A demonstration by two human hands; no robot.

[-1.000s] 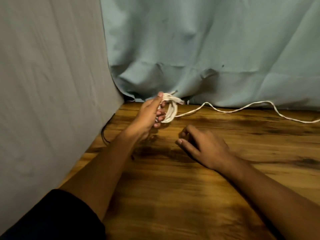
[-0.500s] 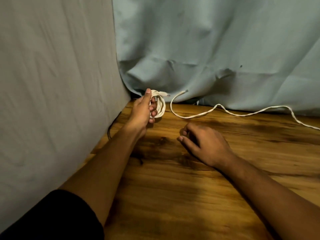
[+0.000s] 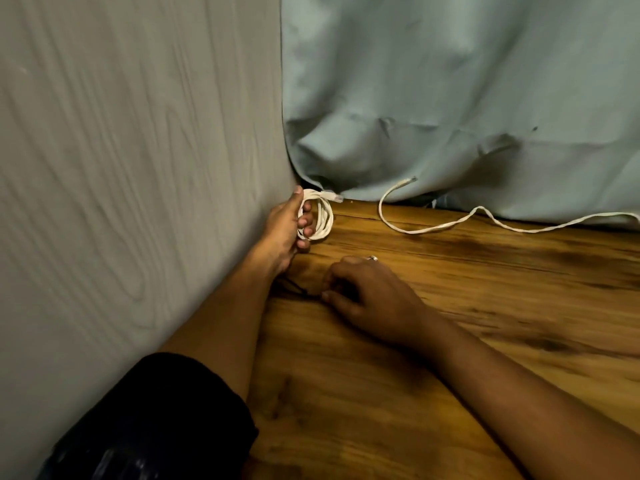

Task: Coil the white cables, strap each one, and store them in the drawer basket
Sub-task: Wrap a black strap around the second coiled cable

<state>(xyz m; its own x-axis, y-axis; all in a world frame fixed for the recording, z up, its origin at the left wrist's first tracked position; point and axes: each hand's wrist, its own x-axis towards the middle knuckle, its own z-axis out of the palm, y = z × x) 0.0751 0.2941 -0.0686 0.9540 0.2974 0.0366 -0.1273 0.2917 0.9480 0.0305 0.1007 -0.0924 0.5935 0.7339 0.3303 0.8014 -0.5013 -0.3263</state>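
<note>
My left hand (image 3: 285,226) grips a small coil of white cable (image 3: 322,221) just above the wooden table (image 3: 450,341), close to the left wall. The coil's plug end (image 3: 335,196) sticks out to the right. A second white cable (image 3: 415,232) lies loose along the table's back edge, with its plug (image 3: 410,180) raised against the curtain. My right hand (image 3: 367,297) rests on the table below the coil. Its curled fingertips pinch a thin black strap (image 3: 298,289) that lies by my left forearm. No drawer basket is in view.
A grey wood-grain wall (image 3: 138,168) closes off the left side. A pale blue curtain (image 3: 450,98) hangs along the back and bunches on the table edge. The loose cable runs off to the right along the curtain.
The left hand carried the coil left toward the wall, and the coil's end now sits apart from the loose cable. The right hand slid left to the black strap.
</note>
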